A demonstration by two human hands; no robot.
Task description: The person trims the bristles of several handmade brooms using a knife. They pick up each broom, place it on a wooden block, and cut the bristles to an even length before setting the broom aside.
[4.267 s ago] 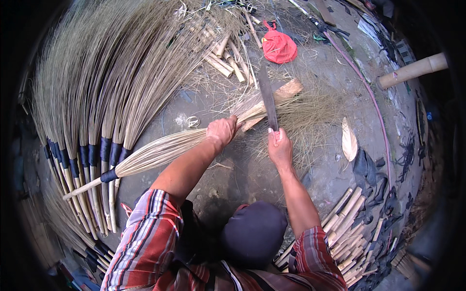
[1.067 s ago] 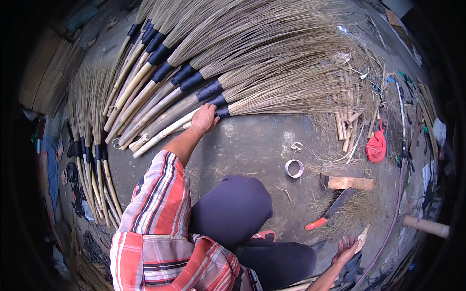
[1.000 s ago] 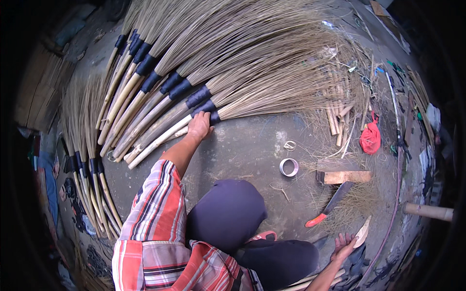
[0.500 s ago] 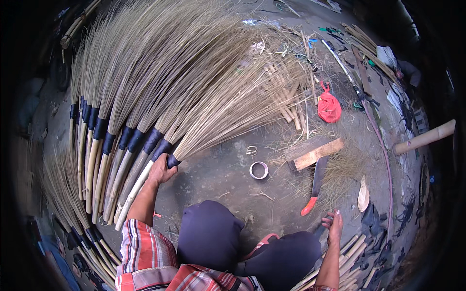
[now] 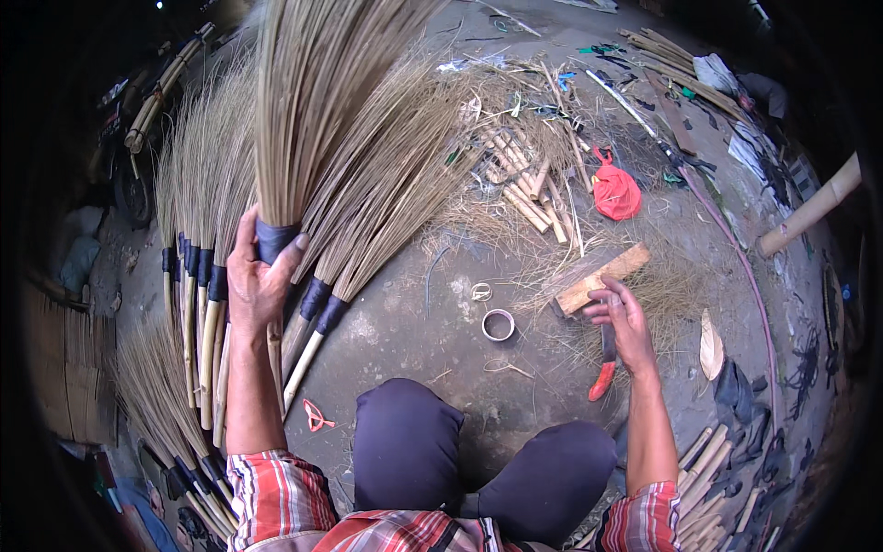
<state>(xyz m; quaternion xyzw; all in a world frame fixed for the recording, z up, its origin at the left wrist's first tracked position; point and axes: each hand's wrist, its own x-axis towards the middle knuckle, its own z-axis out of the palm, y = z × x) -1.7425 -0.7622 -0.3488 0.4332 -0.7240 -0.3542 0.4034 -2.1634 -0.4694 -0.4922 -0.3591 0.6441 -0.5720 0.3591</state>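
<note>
My left hand point(image 5: 256, 290) is closed round the dark binding point(image 5: 275, 241) of a broom head point(image 5: 308, 120). Its pale brown bristles fan upward, and whether it has a handle cannot be told behind my forearm. More finished-looking brooms point(image 5: 386, 175) with dark bindings and pale stick handles lie in a row beneath and beside it. My right hand point(image 5: 625, 324) holds nothing, its fingers apart and slightly bent. It hovers over the near end of a wooden block point(image 5: 604, 279) and partly covers a knife with a red handle point(image 5: 602, 381).
A tape roll point(image 5: 498, 325) and a thin coil point(image 5: 481, 292) lie on the floor before my knees. Farther off are cut sticks point(image 5: 529, 198), loose straw and a red bag point(image 5: 616, 195). A thick pole point(image 5: 809, 219) juts in at right; stick bundles point(image 5: 706, 465) lie near my right elbow.
My left hand has lifted the broom head from the row and swung it upright toward the left. My right hand has moved up and forward to the wooden block.
</note>
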